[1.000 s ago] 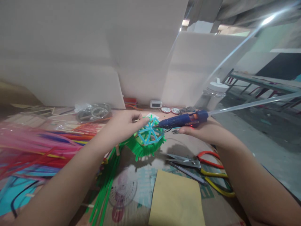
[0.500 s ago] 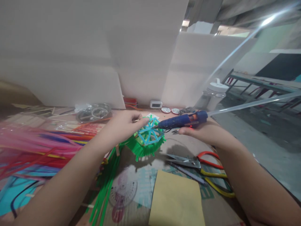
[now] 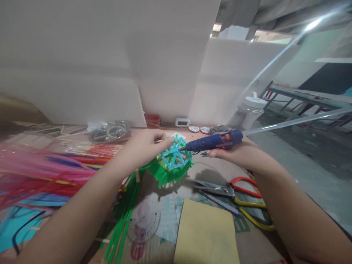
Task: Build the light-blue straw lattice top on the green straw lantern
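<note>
My left hand [image 3: 156, 141] grips the back left edge of a round craft piece [image 3: 172, 172], which has a light blue lattice of triangles on top and a green fringe around it. Its other fingers are hidden behind the piece. In my right hand [image 3: 232, 152] is a dark blue glue gun [image 3: 209, 142], with a clear glue stick [image 3: 286, 124] running out of its back to the right. The gun's nozzle points left, at or very close to the middle of the lattice.
Scissors with red and yellow handles [image 3: 247, 201] and a pen [image 3: 220, 202] lie right of centre, by a yellow card [image 3: 207, 234]. Green strips [image 3: 123, 220] and colourful stems [image 3: 41, 172] are at left. A lidded jar [image 3: 251, 110] stands back right.
</note>
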